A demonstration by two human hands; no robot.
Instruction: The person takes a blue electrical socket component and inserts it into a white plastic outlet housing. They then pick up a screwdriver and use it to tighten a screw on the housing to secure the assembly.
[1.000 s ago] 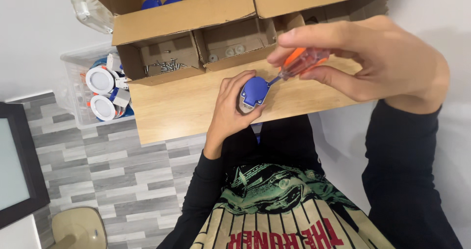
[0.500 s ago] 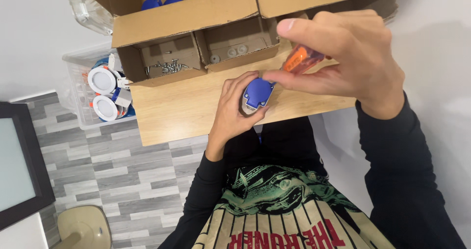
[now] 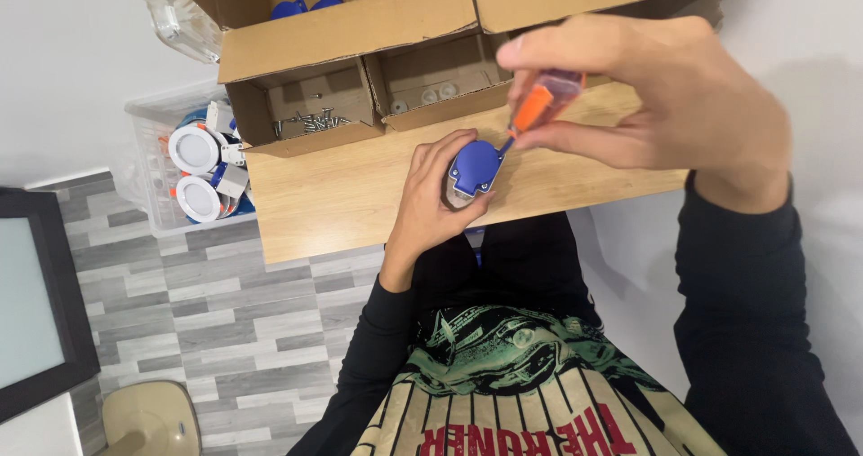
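Head view: left hand wrapped round a blue plastic socket part, held over the wooden tabletop. Right hand pinched shut on an orange-handled screwdriver, tip on the blue part. Behind: brown cardboard box, small box of screws, small box of white bits. Left: clear bin of round white lights.

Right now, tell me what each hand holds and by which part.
The left hand clasps the blue socket part around its body. The right hand pinches the orange-handled screwdriver by its handle.
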